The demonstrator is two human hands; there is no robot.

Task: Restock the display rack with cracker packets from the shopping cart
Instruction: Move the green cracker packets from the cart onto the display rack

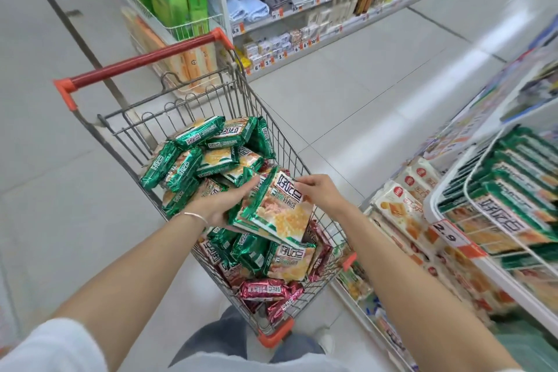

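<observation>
The step in hand looks like gathering a handful of green cracker packets before carrying them to the rack. A small stack of packets (276,214) is held just above the shopping cart (181,106), which is heaped with more green packets (199,157) and a few red ones (265,290) at the near end. The left hand (222,205) supports the stack from below and along its left edge, its fingers (244,189) curled up round the side. The right hand (321,190) pinches the top corner of the uppermost packet between thumb and fingertips (299,181). The stack is fanned and tilted rather than squared, so it seems best to tap the edges level with the right hand before lifting away, because slippery foil packets can slide off one another. A firmer hold would put the right palm against the free edge and clamp the stack between both hands. The display rack (434,199) stands just to the right, and its white wire basket already holds green packets (513,190) standing in rows on their edges. The handful should therefore probably go in the same way round, printed faces matching. Only green packets seem to belong in that basket, so any red one is best left out. The grip should stay light, since crackers break under a squeeze.
</observation>
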